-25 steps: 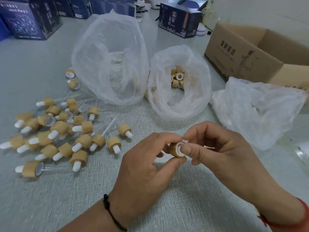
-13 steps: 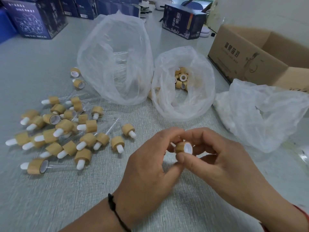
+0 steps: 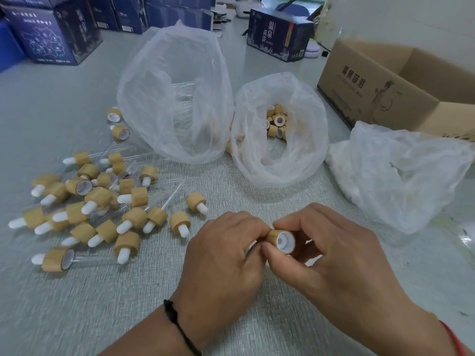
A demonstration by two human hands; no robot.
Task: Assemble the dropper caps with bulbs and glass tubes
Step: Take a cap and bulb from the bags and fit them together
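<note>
A bamboo-coloured dropper cap (image 3: 280,240) with a white insert is held between both hands above the table, its open end facing me. My right hand (image 3: 331,250) pinches the cap with thumb and forefinger. My left hand (image 3: 226,255) grips its far end, where the bulb is hidden behind the fingers. To the left lies a pile of assembled droppers (image 3: 102,201) with white bulbs and glass tubes. A plastic bag of glass tubes (image 3: 174,98) stands behind, and beside it a bag of loose caps (image 3: 277,122).
A crumpled white plastic bag (image 3: 395,176) lies at the right. An open cardboard box (image 3: 390,88) stands behind it. Dark blue printed boxes (image 3: 51,34) line the back of the grey table (image 3: 231,317), with another one (image 3: 277,37) at the back centre.
The cap has turned in my fingers so that its white open end faces me more. Both hands sit slightly lower and further right in view.
</note>
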